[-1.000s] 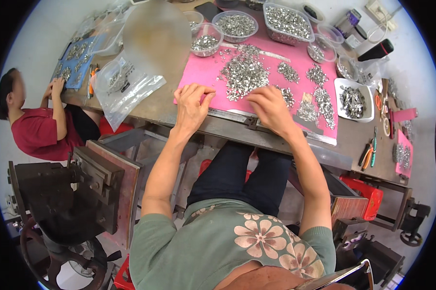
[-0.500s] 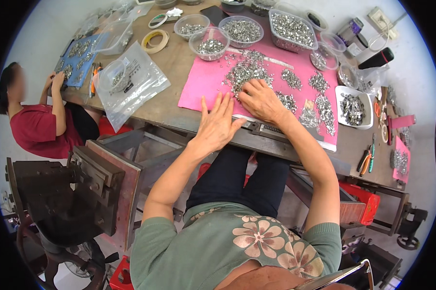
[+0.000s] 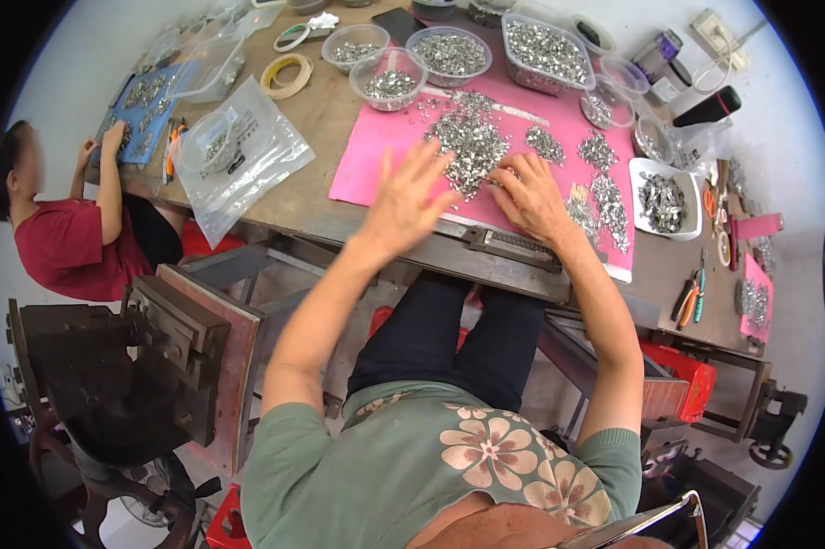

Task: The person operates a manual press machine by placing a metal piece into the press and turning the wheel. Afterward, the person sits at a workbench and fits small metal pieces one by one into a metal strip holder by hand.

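A large heap of small shiny metal pieces (image 3: 472,137) lies on a pink mat (image 3: 362,165). My left hand (image 3: 405,206), smeared by motion, is over the mat at the heap's left edge, its fingers spread and holding nothing visible. At the heap's right side, my right hand (image 3: 534,199) has its fingers bent down and drawn together among the pieces; whatever is between the tips is too small to make out. Smaller piles, one of them a long pile (image 3: 610,212), lie on the mat beyond and to the right of that hand.
Clear tubs of metal pieces, such as a round tub (image 3: 449,57), line the mat's far side. A white tray (image 3: 693,222) and pliers (image 3: 689,295) lie right. Left are a plastic bag (image 3: 262,174) and tape roll (image 3: 287,77). A person (image 3: 74,240) works at a blue mat (image 3: 147,105).
My left hand has lifted and blurred, shifting slightly left. My right hand has moved right, from the heap's near middle to its right edge. Metal pieces now show where it was.
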Available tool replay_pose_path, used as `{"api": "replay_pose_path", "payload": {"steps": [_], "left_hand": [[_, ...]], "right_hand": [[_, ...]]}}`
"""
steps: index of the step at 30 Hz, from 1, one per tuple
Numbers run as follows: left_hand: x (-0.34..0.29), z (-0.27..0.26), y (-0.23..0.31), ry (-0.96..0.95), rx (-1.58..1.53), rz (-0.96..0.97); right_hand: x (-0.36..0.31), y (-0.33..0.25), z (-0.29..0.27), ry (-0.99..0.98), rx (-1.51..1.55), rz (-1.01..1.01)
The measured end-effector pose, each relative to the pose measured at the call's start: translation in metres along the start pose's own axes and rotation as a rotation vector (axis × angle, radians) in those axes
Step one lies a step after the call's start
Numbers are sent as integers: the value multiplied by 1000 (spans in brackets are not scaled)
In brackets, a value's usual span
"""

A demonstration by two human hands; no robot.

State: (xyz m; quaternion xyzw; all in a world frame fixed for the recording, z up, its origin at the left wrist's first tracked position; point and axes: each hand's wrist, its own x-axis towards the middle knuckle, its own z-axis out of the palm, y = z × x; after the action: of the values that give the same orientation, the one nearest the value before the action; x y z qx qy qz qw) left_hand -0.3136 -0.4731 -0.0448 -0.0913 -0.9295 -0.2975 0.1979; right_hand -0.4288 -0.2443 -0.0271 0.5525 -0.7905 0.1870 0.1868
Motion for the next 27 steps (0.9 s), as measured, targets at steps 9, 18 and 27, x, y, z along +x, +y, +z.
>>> {"api": "replay_pose_path", "payload": {"steps": [9,18,27], "left_hand": [[41,10,-42,-241,234,295],[81,67,-20,-123,242,404],[82,23,-19,-125,109,356]], "right_hand": [[2,-9,6,-6,-10,54],[-27,3,-13,62,-24,170],[-34,3,-20,93,-56,212]]}}
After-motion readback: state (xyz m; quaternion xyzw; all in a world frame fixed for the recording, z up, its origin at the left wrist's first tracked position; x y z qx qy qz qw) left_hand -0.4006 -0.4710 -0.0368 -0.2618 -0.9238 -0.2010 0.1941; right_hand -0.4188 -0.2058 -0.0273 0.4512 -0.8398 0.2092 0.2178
